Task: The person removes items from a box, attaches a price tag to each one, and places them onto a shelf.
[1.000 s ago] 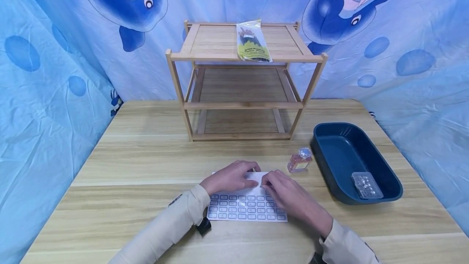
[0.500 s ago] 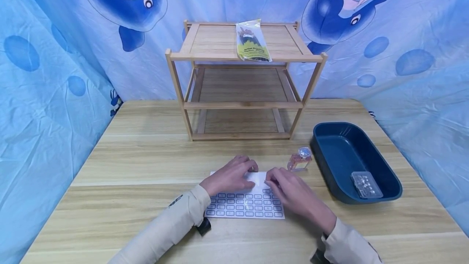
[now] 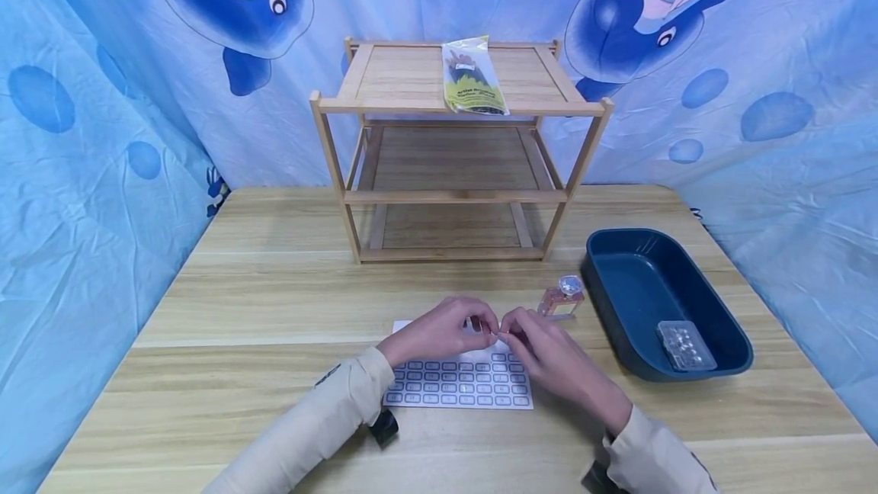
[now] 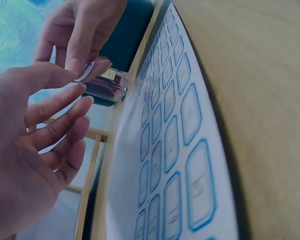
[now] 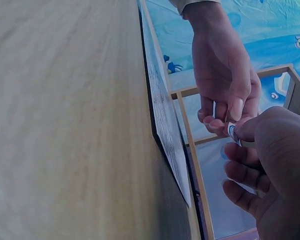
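Note:
A white sheet (image 3: 458,387) of small blue-outlined labels in rows lies flat on the table between the hands. Its upper strip, away from the person, shows no labels. Over the sheet's far right part, my left hand (image 3: 449,330) and right hand (image 3: 552,357) meet at the fingertips. Between them is a small label sticker (image 5: 233,132), white with a blue outline. Thumb and index finger of each hand pinch it, and the left hand's other fingers curve loosely below in the left wrist view. The fingertips hide part of the sticker (image 4: 85,72).
A small pink perfume bottle (image 3: 561,299) stands just beyond the right hand. Farther right is a dark teal basin (image 3: 634,288) with a clear plastic case (image 3: 686,347) in it. At the back stands a wooden shelf (image 3: 456,197) bearing a brush packet (image 3: 473,78).
The right hand has drawn back slightly from the sheet to the right. The left hand has left the sheet's upper strip and closed its fingertips against the right hand's. The sheet has shifted slightly left.

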`<act>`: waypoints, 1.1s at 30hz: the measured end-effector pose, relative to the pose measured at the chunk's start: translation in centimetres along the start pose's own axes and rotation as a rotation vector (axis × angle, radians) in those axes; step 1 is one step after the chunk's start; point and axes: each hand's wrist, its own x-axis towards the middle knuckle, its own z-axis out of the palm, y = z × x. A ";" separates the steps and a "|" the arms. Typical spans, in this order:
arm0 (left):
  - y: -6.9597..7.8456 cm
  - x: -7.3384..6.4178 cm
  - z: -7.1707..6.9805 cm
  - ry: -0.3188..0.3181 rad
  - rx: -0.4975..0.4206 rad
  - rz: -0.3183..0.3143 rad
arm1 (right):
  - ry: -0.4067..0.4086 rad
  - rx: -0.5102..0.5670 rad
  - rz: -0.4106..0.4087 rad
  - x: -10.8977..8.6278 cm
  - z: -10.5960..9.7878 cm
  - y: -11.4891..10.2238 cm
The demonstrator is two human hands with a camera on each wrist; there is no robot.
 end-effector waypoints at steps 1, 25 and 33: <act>0.0 0.0 0.0 0.002 -0.013 0.004 | 0.000 0.005 0.000 0.0 0.0 0.0; 0.4 -0.1 0.6 0.200 -0.175 -0.052 | 0.135 0.160 0.095 0.0 -0.4 0.1; 0.3 0.0 0.9 0.229 -0.220 -0.059 | 0.190 0.254 0.143 -0.1 -0.6 0.1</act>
